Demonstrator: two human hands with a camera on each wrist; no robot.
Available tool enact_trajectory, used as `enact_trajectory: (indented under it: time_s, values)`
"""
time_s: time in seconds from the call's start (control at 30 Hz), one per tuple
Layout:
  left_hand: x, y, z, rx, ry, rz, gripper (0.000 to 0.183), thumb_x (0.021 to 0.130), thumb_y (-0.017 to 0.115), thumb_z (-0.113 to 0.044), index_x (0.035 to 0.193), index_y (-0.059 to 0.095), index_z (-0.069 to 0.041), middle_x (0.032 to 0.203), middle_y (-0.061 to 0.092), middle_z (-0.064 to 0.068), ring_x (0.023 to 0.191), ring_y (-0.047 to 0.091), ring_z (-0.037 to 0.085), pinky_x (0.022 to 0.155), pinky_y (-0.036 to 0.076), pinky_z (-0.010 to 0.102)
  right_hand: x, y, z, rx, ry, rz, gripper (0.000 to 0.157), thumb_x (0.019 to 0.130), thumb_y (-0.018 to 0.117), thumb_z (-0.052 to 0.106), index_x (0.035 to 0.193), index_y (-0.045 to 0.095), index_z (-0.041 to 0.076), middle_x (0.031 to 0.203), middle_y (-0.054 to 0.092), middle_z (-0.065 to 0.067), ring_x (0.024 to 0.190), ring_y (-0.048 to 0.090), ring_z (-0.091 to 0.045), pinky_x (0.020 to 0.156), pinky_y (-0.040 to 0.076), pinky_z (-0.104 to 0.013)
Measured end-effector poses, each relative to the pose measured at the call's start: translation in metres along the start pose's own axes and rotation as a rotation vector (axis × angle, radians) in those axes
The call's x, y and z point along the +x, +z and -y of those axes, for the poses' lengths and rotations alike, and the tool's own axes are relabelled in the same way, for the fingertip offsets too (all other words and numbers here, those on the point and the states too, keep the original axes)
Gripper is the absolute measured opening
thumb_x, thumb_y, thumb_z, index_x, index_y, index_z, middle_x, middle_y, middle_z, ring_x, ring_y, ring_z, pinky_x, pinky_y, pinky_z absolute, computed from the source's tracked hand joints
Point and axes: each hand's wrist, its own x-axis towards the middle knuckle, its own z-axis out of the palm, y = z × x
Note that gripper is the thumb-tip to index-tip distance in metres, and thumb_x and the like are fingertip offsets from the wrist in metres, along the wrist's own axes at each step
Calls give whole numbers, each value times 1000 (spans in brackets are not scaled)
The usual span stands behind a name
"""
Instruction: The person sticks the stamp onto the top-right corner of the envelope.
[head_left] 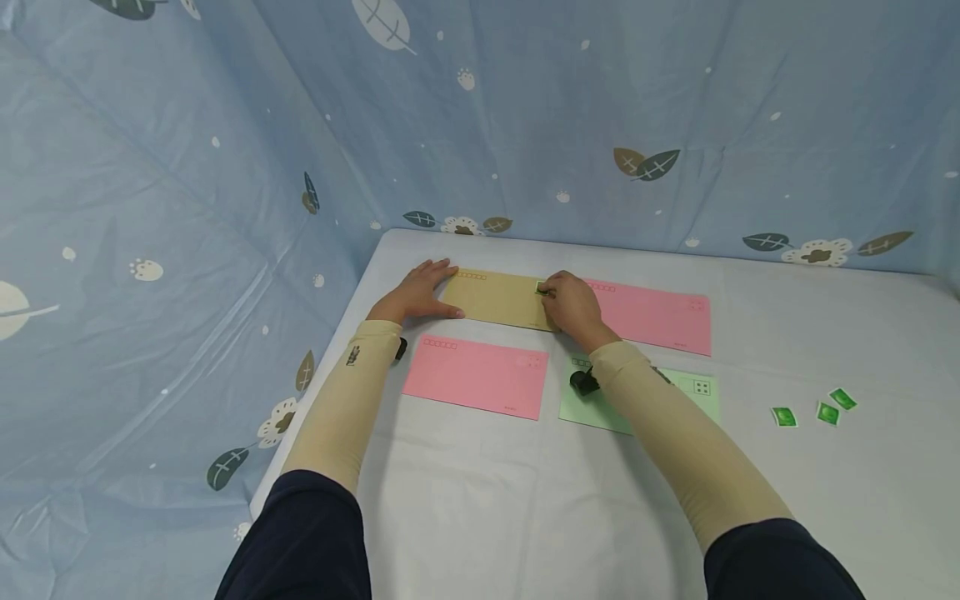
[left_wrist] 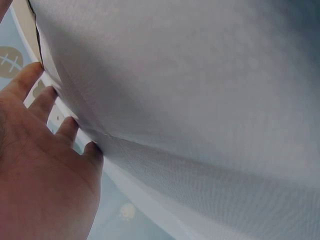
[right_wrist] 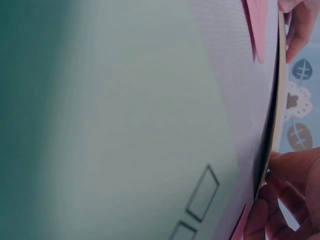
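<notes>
In the head view my left hand (head_left: 418,293) rests with spread fingers at the left end of a tan envelope (head_left: 495,297), its thumb along the near edge. My right hand (head_left: 572,307) is over the envelope's right end and pinches a small green postage stamp (head_left: 540,287), mostly hidden by the fingers, near the top right corner. The left wrist view shows the left hand's fingers (left_wrist: 67,131) apart, touching the white surface. From the right wrist, the right fingers (right_wrist: 295,167) are bent at the edge of the tan envelope (right_wrist: 278,100).
One pink envelope (head_left: 652,317) lies right of the tan one, another pink envelope (head_left: 476,375) in front. A green envelope (head_left: 686,392) is partly under my right forearm. Three green stamps (head_left: 828,413) lie farther right on the white table (head_left: 480,508). A blue patterned cloth (head_left: 540,108) hangs behind.
</notes>
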Motion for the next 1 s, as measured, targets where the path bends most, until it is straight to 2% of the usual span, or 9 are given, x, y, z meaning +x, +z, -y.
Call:
enact_trajectory:
  time_s: [1.0]
  values:
    - [-3, -2, -2, -16, -12, 11, 105, 81, 81, -55, 162, 29, -16, 171, 12, 4, 157, 0, 31, 126, 5, 49, 1, 0, 1, 16, 19, 5, 27, 101, 62, 10, 126, 72, 5, 134, 60, -14, 119, 61, -32, 98, 52, -47]
